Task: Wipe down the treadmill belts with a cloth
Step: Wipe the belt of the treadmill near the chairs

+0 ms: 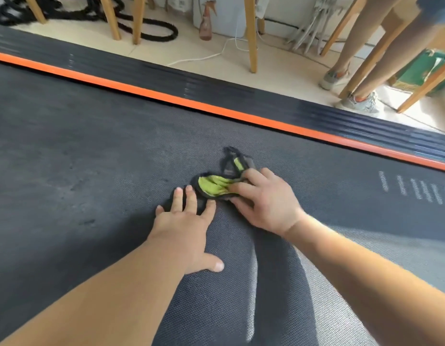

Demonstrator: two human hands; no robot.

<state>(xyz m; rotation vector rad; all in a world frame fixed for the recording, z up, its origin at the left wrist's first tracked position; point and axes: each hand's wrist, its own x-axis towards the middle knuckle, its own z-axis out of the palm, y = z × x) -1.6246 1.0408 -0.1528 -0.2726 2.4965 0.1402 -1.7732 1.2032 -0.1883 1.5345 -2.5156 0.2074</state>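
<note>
Grey treadmill belt (pixel 216 308), orange stripe (pixel 216 110), pale floor (pixel 278 71)

Single wide-angle view, worn on the head. Looks forward and down, close over the treadmill belt (pixel 91 151). Sits tilted, showing the orange strip (pixel 216 111) as a diagonal from upper left to lower right. Reaches beyond to floor (pixel 184 43) and chair legs (pixel 251 33) along the top.
</note>
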